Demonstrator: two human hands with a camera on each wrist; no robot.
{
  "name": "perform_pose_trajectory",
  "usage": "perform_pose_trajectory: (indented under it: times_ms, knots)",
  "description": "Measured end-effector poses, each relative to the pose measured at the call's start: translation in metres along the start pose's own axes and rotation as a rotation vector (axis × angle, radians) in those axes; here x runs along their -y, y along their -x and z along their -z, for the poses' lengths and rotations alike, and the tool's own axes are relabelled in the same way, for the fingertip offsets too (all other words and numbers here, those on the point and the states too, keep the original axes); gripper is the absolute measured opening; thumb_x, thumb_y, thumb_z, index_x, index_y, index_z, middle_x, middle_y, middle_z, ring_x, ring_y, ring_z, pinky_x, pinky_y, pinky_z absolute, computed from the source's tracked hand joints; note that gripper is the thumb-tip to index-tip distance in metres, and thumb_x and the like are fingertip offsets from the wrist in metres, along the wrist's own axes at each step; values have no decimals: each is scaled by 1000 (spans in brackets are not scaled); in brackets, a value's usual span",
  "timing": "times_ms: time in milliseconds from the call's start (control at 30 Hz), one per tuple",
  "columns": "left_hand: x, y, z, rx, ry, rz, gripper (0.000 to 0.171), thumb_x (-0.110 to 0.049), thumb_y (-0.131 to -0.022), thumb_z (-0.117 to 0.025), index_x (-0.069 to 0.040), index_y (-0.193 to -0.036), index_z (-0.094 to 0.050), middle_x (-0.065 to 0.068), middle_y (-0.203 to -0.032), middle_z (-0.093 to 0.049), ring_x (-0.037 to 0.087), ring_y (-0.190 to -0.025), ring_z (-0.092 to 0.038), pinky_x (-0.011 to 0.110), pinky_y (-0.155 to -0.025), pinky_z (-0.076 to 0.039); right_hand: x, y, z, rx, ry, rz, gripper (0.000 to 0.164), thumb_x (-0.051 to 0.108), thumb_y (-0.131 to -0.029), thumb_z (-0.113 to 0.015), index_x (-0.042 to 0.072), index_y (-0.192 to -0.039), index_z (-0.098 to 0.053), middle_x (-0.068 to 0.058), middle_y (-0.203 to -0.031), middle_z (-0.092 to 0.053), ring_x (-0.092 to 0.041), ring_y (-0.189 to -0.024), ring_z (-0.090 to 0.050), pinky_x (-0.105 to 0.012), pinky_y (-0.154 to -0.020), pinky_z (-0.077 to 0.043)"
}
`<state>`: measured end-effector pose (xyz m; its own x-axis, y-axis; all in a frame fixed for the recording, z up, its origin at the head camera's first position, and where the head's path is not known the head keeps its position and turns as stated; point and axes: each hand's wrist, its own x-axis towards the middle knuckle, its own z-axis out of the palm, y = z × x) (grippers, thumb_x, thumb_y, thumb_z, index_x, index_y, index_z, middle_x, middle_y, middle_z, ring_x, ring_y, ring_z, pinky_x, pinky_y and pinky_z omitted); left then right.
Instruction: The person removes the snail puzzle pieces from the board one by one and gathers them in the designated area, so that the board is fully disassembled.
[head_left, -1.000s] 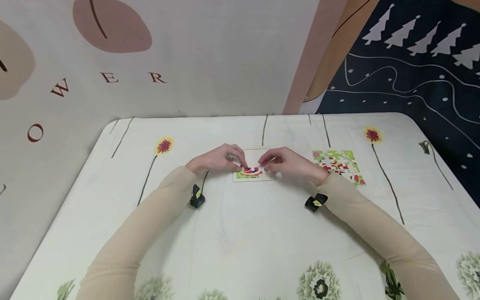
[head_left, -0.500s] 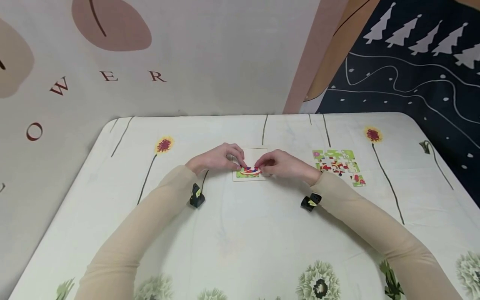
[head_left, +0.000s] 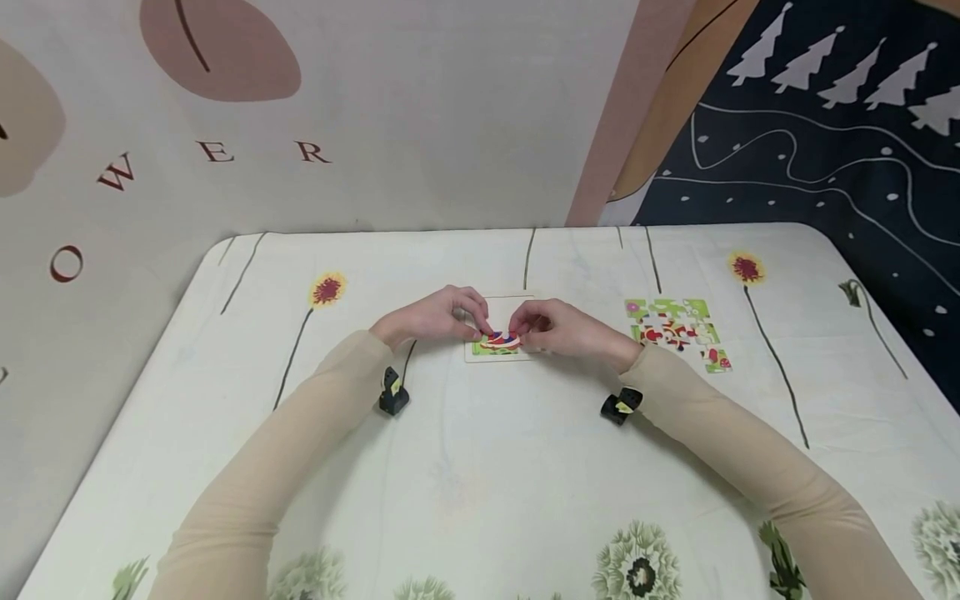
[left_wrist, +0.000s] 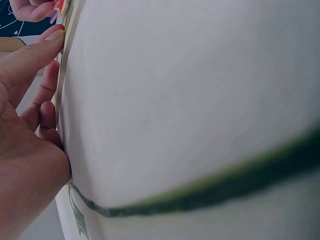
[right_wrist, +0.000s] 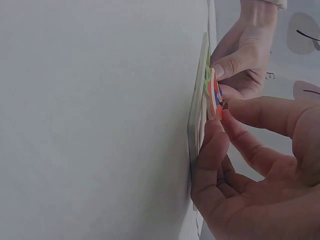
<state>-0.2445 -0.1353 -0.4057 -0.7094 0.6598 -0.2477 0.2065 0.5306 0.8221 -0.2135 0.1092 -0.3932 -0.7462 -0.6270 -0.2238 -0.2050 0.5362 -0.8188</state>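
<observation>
A light frame board (head_left: 478, 310) lies mid-table, its lower part covered by a green, red and white strip of jigsaw puzzle pieces (head_left: 496, 346). At the strip's upper left, my left hand (head_left: 442, 317) holds the edge of a puzzle piece between thumb and fingers. My right hand (head_left: 558, 325) pinches at the upper right of the same strip. Seen from the right wrist, a red and blue puzzle piece (right_wrist: 215, 92) stands tilted off the board, fingertips of both hands at it. In the left wrist view, the left thumb and index finger (left_wrist: 52, 47) meet by the board's edge.
Right of the board, a loose group of puzzle pieces (head_left: 686, 310) lies on the white flower-print cloth (head_left: 465, 467). A patterned wall hanging (head_left: 420, 150) rises behind the table. Each wrist wears a small black camera (head_left: 393, 393).
My right hand has moved slightly left, bringing its fingertips to the upper right of the strip of pieces. The left hand has stayed in place.
</observation>
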Motion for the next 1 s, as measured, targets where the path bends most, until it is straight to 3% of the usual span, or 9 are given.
perform_pose_trajectory:
  times_ms: [400, 767, 1000]
  knots:
    - [0, 0, 1, 2, -10, -3, 18, 2, -87, -66, 1, -103, -76, 14, -123, -58, 29, -127, -43, 57, -116, -28, 3, 2, 0, -10, -35, 1, 22, 4, -90, -63, 4, -112, -62, -10, -102, -61, -21, -91, -55, -28, -77, -45]
    - [0, -1, 0, 0, -20, -7, 19, 1, -87, -67, 1, -103, -76, 14, -123, -58, 29, -126, -44, 56, -115, -30, 0, -4, -3, -28, -41, 29, 14, 0, -92, -57, 3, -105, -61, -13, -101, -63, -19, -85, -55, -25, -64, -42]
    - [1, 0, 0, 8, -6, -21, 19, 2, -86, -66, 2, -103, -75, 14, -122, -58, 29, -125, -45, 56, -114, -32, 0, -3, -3, -40, -42, 4, 14, 1, -93, -58, 4, -105, -63, -12, -102, -63, -20, -88, -56, -27, -68, -43]
